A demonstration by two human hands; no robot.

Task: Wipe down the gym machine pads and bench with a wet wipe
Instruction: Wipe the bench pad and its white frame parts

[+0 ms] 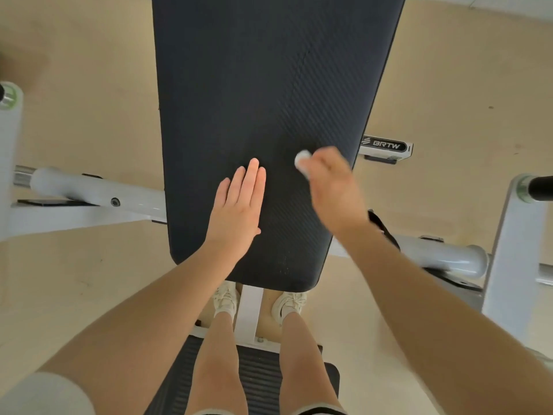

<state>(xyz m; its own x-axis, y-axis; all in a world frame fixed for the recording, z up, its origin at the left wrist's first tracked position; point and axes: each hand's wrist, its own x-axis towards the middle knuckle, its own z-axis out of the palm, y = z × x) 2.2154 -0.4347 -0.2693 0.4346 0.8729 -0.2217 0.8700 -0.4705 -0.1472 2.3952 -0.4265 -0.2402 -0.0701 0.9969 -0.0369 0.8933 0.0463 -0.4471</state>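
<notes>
A long black bench pad (pixel 263 94) with a ribbed surface runs from the near middle away from me. My left hand (pixel 239 202) lies flat on its near end, fingers straight and together. My right hand (pixel 332 190) sits on the pad's near right side with its fingers curled round a bunched white wet wipe (pixel 302 163), which pokes out to the left of the fingers and is blurred.
White frame arms (pixel 89 190) stick out left and right under the pad (pixel 443 259), with a labelled foot (pixel 386 146) on the right. A white post (pixel 9 139) stands far left and a black grip (pixel 541 188) far right. My feet (pixel 287 304) stand by a black footplate (pixel 260 372) on the beige floor.
</notes>
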